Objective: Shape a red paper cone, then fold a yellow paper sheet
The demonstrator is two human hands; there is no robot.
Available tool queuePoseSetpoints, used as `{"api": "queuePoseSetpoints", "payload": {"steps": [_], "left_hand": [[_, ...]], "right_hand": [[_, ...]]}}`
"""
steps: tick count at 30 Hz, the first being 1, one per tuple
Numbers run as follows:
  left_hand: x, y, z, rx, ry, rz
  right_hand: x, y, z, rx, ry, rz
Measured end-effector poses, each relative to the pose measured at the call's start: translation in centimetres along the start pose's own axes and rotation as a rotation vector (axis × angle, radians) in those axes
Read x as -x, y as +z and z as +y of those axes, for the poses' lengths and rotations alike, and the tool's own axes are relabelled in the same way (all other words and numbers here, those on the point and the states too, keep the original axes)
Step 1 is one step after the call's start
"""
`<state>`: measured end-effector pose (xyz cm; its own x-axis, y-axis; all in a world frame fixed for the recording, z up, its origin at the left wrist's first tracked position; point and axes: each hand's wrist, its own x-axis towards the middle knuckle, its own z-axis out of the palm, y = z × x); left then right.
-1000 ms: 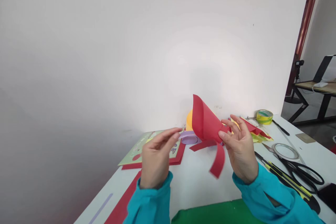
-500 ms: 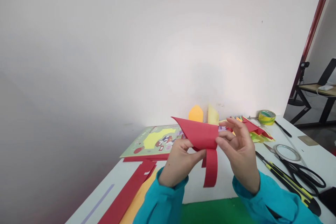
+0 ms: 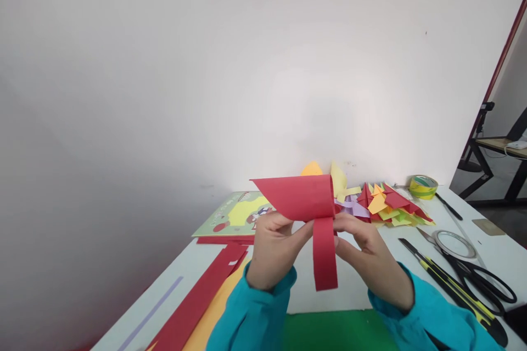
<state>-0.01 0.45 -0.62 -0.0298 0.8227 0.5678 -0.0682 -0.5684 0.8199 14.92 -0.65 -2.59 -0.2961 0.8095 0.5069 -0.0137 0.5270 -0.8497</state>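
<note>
While white table (image 3: 498,255) takes up lower view, green mat (image 3: 329,332) sits at near edge, long red strips (image 3: 197,296) lie on left, picture booklet (image 3: 234,211) behind them. Curled red paper (image 3: 298,197) held up over table between both hands, one strip hanging down middle. Left hand (image 3: 272,255) pinches its lower edge, fingers closed on it; right hand (image 3: 368,260) same, thumb and fingertips gripping beside strip. Scrap pile (image 3: 387,205) behind, scissors (image 3: 461,269) off right, tape roll (image 3: 422,186) far corner.
</note>
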Motion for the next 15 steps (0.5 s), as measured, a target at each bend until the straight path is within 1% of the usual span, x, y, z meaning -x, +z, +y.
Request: {"api": "queuePoseSetpoints", "payload": {"steps": [2,4,7,9,12,15], "left_hand": [[0.0,-0.1,-0.1,-0.024,0.056,-0.034],[0.0,-0.2,-0.3,-0.067,0.121,-0.057],[0.0,-0.4,-0.4,-0.152,0.226,-0.051],[0.0,-0.4,-0.6,-0.194,0.291,-0.049],[0.2,-0.3,-1.0,-0.201,0.336,-0.041],[0.3,-0.1,-1.3,-0.163,0.333,0.031]], "right_hand": [[0.1,0.2,-0.3,-0.017,0.001,-0.010],[0.1,0.4,-0.5,-0.063,0.040,-0.020],[0.2,0.7,-0.5,-0.176,0.128,-0.036],[0.2,0.8,-0.4,-0.202,0.158,-0.029],[0.3,1.1,-0.3,-0.121,0.106,0.017],[0.4,1.2,-0.3,-0.030,0.028,0.048]]}}
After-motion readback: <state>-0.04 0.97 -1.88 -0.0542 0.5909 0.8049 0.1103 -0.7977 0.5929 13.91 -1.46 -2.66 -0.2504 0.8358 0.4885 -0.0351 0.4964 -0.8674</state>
